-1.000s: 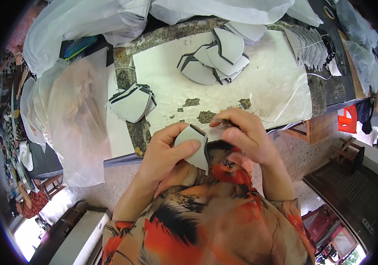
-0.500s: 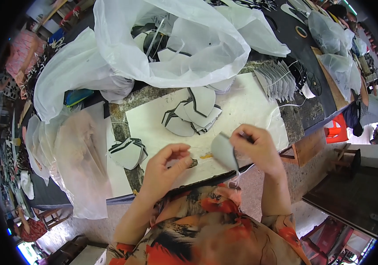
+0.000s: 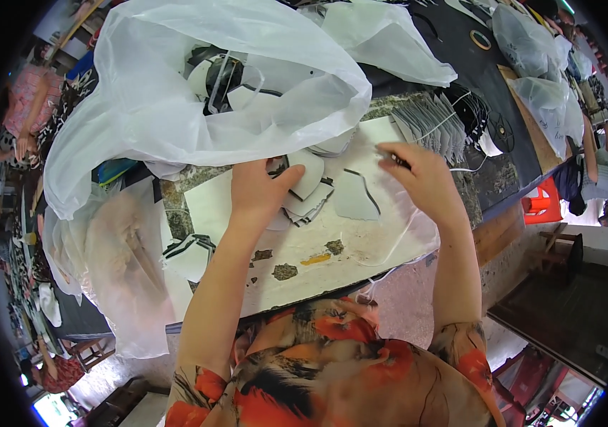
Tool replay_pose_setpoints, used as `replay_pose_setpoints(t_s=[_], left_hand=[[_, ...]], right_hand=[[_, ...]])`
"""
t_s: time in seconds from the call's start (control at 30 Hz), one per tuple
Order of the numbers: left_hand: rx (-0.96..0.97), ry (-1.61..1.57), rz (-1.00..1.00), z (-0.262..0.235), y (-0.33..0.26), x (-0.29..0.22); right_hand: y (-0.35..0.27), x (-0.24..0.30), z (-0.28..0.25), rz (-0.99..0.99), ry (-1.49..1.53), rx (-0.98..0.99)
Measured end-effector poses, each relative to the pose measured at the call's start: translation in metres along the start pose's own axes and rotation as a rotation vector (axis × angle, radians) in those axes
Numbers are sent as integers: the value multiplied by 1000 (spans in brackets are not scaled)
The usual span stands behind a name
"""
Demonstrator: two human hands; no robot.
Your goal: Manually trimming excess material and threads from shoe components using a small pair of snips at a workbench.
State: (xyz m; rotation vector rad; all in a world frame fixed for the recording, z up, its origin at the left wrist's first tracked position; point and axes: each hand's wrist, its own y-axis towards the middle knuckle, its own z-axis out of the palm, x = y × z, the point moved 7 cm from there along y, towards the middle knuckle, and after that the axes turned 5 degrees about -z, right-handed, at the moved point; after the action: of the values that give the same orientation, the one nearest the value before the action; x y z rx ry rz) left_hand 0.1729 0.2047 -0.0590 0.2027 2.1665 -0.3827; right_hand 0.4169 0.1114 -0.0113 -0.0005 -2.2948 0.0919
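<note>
My left hand (image 3: 256,188) closes on the top piece of a pile of pale grey, dark-edged cut pieces (image 3: 311,203), its thumb over the piece's edge and some fingertips hidden. My right hand (image 3: 421,178) is raised over the right part of the white board (image 3: 297,285). Between its curled fingers is a small dark object (image 3: 400,162), too little shown to name. A single grey piece with a dark curved edge (image 3: 356,196) lies flat on the board between my hands.
A big white plastic bag (image 3: 211,135) with more pieces stands open behind the pile. Left lie a small stack of edged pieces (image 3: 189,256) and a clear bag (image 3: 126,270). A row of grey pieces (image 3: 428,128) with a white cord sits back right, near a tape roll (image 3: 480,39).
The grey piece that was in my right hand now lies on the board. My left hand has reached forward to the pile. My right hand has moved up and away from the piece.
</note>
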Motion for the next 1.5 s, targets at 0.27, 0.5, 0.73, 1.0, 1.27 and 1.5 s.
replay_pose_setpoints(t_s=[0.27,0.5,0.73,1.0,1.27,1.5], left_hand=[[-117,-281,-165,-5,-19,-1],[-60,-684,-178,-21,-44,-13],[318,-470,-355,-21,-111,12],[172,254,-17,-23,-143,-3],[317,115,449,11,-162,-34],[550,16,144,11,-176,-4]], right_hand=[[-19,4,24,182,-117,60],[-28,0,42,-74,-220,175],[-42,8,29,-56,-96,228],[-92,35,84,-174,-280,227],[-111,76,87,-229,-67,206],[-126,91,98,-225,-1,71]])
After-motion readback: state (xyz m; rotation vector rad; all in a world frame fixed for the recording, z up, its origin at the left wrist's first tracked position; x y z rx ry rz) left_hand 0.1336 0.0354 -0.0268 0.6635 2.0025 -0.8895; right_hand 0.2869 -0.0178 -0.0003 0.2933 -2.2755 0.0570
